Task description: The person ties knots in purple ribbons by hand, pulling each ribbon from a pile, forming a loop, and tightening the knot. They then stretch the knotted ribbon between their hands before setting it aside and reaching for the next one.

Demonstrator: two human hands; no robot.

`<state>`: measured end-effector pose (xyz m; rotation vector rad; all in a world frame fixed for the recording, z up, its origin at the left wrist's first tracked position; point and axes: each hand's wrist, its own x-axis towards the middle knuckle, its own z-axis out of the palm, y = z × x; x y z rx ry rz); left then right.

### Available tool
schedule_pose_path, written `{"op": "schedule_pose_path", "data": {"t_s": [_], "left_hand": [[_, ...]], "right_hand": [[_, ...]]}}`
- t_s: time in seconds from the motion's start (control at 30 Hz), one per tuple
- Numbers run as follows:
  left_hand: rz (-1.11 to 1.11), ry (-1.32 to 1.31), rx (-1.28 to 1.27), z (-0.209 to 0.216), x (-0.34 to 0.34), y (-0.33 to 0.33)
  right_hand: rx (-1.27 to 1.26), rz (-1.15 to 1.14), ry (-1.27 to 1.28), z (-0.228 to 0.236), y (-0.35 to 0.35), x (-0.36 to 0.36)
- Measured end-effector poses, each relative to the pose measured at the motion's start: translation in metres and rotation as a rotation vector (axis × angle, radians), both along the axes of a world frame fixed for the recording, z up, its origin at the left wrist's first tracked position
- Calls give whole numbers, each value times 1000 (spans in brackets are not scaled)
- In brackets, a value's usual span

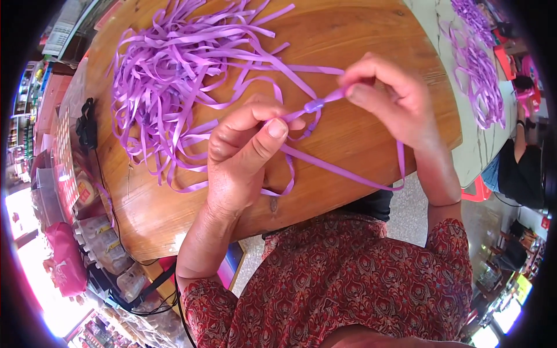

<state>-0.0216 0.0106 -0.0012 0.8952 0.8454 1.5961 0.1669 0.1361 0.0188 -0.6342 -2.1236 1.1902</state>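
My left hand (246, 142) pinches a purple ribbon (348, 173) between thumb and forefinger, above the wooden table. Up and to the right, my right hand (390, 95) is closed on the same ribbon, its thumb against the fingers. Between the two hands the ribbon is pulled fairly taut, and a small shiny purple piece (314, 105) sits on it, like a bead or slider. A loop of ribbon droops below my hands toward the table's near edge. Behind my left hand lies a large tangled pile of purple ribbons (168, 75), some strands reaching toward my hands.
The wooden table (371, 35) has a curved edge. On a pale table (484, 145) at the right lie more purple ribbon bundles (480, 87). A black cable (110, 197) runs along the left edge, near a pink bag (65, 258). Another person (519, 174) is at the far right.
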Motion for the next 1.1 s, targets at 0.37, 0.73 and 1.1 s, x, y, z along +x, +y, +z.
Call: {"op": "schedule_pose_path", "data": {"t_s": [0.37,0.73,1.1], "left_hand": [[63,78,-45,4,11,-5],[-30,395,2,-1,10,-2],[385,543,147,-15,8,6]], "right_hand": [[785,113,47,-1,-11,-9],[663,-61,176,45,-4,69],[438,-32,61,48,-21,93]]}}
